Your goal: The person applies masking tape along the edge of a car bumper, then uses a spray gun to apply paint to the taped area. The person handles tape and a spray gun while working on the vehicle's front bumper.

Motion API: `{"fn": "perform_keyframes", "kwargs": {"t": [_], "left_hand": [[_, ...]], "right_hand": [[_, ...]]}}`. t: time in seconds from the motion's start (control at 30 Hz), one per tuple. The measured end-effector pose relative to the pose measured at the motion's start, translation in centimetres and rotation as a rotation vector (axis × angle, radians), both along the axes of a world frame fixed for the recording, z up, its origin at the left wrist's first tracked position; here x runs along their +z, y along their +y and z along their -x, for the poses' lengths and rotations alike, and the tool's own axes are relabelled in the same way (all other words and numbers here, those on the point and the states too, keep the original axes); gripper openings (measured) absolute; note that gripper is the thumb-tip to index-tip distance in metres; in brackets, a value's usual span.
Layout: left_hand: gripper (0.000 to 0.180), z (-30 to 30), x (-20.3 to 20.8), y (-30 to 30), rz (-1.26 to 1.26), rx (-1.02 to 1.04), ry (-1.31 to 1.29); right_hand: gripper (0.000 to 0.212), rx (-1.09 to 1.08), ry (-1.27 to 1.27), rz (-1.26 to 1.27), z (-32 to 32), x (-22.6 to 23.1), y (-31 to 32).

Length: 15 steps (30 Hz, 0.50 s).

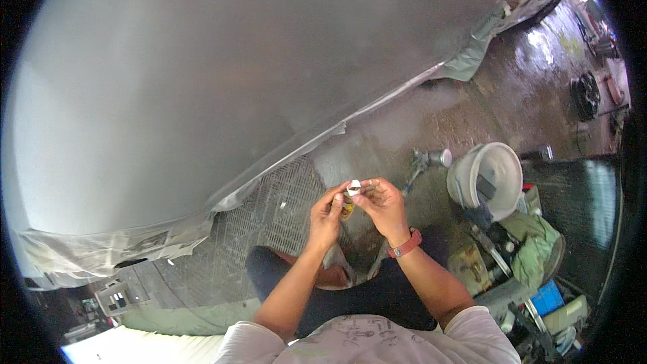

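Observation:
My left hand (326, 219) and my right hand (383, 207) meet in front of me, above my bent legs. Between their fingertips is a small white piece (354, 189), shaped like a cap or nozzle, with a dark spot on it. A bit of yellow (347, 210) shows just below, by the left fingers; whether it belongs to the same thing I cannot tell. Both hands are closed in a pinch, thumbs toward the piece. A red watch (406, 243) is on my right wrist. Beyond my hands rises a large grey, smooth vehicle panel (202, 94).
Masking film and paper (128, 253) hang along the panel's lower edge. To my right stand a pale bucket (464, 178), what looks like a spray gun (421, 162), a green cloth (537, 246) and a blue box (547, 298) among tools. A grated floor (280, 205) lies ahead.

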<state>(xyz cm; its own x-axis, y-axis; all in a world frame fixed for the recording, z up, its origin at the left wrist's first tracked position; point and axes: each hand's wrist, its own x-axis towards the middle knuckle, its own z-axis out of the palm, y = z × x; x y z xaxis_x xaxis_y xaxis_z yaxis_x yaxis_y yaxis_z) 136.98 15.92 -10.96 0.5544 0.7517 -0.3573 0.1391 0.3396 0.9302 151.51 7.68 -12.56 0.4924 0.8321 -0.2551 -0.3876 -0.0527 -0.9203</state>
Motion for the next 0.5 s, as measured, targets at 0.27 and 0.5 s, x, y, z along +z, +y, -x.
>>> {"fn": "perform_keyframes", "kwargs": {"t": [0.27,0.5], "left_hand": [[0.057,-1.2,-12.1,3.3,-0.205,0.0,-0.086],[0.048,5.4,-18.0,2.7,-0.301,-0.149,0.142]], "right_hand": [[0.012,-0.163,-0.171,-0.111,-2.8,-10.0,5.5],[0.012,-0.483,-0.61,-0.296,-6.7,-2.4,11.5]]}}
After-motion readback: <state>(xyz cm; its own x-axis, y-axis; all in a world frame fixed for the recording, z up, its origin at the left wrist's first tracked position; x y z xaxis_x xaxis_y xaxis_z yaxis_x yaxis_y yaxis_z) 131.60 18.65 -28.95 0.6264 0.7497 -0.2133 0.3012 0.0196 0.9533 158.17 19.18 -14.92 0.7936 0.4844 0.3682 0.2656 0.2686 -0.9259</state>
